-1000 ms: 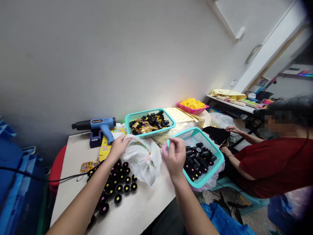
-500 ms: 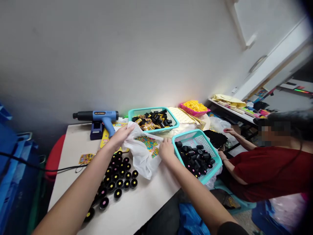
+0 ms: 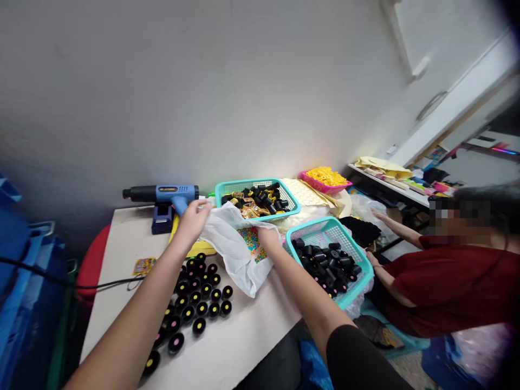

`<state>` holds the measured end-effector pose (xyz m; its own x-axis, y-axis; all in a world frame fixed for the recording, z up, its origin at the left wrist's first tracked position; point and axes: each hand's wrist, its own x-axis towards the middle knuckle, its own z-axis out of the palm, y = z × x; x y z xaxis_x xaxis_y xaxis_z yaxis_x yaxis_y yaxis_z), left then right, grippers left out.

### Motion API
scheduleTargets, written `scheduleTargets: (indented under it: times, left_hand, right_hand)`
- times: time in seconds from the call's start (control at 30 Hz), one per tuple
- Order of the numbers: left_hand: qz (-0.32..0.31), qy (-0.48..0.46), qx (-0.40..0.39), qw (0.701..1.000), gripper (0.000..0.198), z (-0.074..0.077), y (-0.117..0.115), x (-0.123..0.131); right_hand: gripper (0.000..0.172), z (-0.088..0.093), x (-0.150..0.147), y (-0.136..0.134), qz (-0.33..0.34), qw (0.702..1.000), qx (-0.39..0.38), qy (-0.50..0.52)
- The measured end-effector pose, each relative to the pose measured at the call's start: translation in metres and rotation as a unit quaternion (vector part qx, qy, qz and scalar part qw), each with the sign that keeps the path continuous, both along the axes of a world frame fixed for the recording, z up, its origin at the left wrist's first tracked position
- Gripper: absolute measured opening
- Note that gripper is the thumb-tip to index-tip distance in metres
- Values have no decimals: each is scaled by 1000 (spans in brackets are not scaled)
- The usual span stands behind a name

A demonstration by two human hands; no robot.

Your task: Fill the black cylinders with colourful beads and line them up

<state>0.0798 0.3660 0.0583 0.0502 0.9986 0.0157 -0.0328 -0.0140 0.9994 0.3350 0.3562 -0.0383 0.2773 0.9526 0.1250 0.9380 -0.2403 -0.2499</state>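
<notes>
Indoor light is even and moderate, falling greyish on the wall [image 3: 195, 97], with a warm brighter patch above the pink basket [image 3: 332, 190]; the white plastic bag [image 3: 238, 260] and bench [image 3: 231, 346] show palest, with soft shadows; the blue bins [image 3: 20, 303] at left sit dim and slightly smeared; a small coloured light strip [image 3: 505, 151] glows far right; black vignetting eats the right corners, wide-angle stretch enlarges the near forearms [image 3: 125, 319], and pixelation masks part of the co-worker's head.

A workshop, with a heat gun [image 3: 176, 192] and baskets [image 3: 325, 230] of black parts [image 3: 327, 265]
</notes>
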Motion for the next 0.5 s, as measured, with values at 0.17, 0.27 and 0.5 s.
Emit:
scheduleTargets:
  times: [0.17, 0.27, 0.5]
  left_hand:
    - [-18, 314, 328, 891, 32, -20, -81, 28]
    - [-117, 503, 308, 799, 49, -54, -123, 67]
    - [-182, 537, 316, 761, 17, -93, -135, 112]
  right_hand:
    - [29, 9, 0, 10, 22, 997, -20, -66]
    - [30, 8, 0, 13, 53, 993, -32, -98]
    - [32, -10, 9, 14, 174, 970, -67, -159]
